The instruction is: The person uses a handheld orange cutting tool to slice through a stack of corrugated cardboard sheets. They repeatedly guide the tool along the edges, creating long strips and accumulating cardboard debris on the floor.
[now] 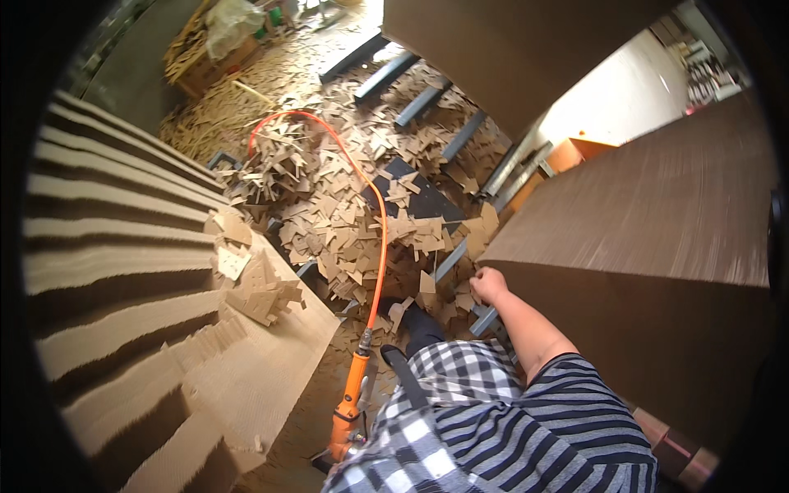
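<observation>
Right hand (488, 284) is seen closed, pressed against the lower corner of a tall cardboard stack (657, 238). Left hand is not seen. An orange tool (349, 403) with orange hose (374, 205) hangs near the waist; cardboard scraps (353, 222) are strewn over the floor.

The person wears a short-sleeved top with grey and dark horizontal stripes (559, 419), a black-and-white checked apron (427, 411) over the front, a dark strap (404, 374) and a dark shoe (421, 324).

Tall brown cardboard stack (657, 246), upright
</observation>
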A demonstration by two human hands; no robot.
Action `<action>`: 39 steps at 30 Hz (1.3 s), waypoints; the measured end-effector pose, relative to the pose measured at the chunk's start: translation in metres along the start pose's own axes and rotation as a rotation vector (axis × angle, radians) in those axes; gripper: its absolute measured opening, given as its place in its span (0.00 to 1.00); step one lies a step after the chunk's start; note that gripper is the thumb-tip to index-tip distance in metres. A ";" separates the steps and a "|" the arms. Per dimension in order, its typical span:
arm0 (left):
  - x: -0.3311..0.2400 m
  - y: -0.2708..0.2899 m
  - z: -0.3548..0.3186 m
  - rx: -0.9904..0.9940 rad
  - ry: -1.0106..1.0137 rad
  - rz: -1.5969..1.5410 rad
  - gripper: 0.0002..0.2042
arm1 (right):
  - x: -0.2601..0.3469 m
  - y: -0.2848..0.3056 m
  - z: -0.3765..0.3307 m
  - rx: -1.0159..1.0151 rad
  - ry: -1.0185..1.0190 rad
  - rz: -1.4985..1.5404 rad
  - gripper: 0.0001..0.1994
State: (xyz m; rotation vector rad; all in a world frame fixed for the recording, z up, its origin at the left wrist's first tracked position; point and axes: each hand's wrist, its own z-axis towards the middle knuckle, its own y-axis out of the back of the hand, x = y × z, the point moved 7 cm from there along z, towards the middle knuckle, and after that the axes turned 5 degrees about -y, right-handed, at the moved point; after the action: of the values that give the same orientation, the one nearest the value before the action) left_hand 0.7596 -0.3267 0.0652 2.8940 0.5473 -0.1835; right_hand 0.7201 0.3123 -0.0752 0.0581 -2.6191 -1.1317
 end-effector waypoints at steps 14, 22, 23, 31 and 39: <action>-0.001 -0.107 0.035 -0.093 0.085 -0.021 0.18 | 0.072 -0.032 0.173 -0.049 0.018 -0.050 0.33; -0.011 -0.149 0.068 -0.078 0.028 0.069 0.14 | 0.088 -0.090 0.322 -0.057 -0.009 -0.097 0.42; -0.013 -0.157 0.068 -0.091 0.011 0.071 0.15 | 0.090 -0.091 0.326 -0.018 0.011 -0.042 0.41; -0.009 -0.182 0.055 -0.116 0.022 -0.024 0.15 | 0.152 -0.088 0.259 0.113 0.276 0.145 0.24; -0.016 -0.197 0.029 -0.063 0.004 -0.207 0.12 | 0.257 -0.079 0.154 0.113 0.227 -0.028 0.14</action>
State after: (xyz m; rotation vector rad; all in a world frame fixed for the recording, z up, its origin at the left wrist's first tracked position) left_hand 0.6691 -0.1586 0.0072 2.7745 0.8375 -0.1855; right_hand 0.4255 0.3280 -0.1693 0.2326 -2.4832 -0.9253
